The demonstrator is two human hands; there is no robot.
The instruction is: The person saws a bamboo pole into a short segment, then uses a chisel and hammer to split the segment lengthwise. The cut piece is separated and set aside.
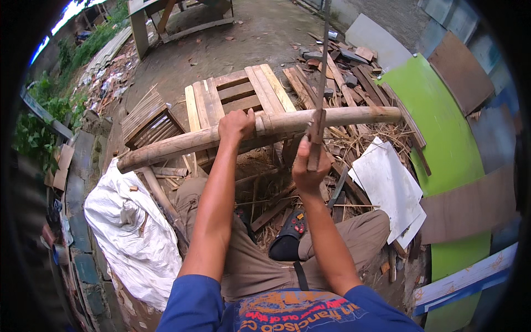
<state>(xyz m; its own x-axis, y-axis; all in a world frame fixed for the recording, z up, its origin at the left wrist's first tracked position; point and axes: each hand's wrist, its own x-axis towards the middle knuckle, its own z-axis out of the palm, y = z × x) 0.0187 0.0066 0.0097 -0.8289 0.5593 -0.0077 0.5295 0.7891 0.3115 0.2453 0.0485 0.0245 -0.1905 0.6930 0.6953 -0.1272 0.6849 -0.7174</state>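
A long pale bamboo pole [182,141] lies crosswise in front of me, over a low wooden slatted stand [205,105]. My left hand [237,126] is closed over the top of the pole, a little left of its middle. My right hand [310,170] grips the wooden handle of a handsaw [322,72]. Its long narrow blade is seen nearly edge-on and points away from me, crossing the pole right of my left hand. Whether the teeth touch the bamboo, I cannot tell.
A white sack [130,232] lies at the left beside a slatted wooden crate [150,123]. Wood scraps and bricks [354,69] are piled at the back right. White sheets [387,185] and a green panel [437,122] lie at the right. A wooden table [182,25] stands far back.
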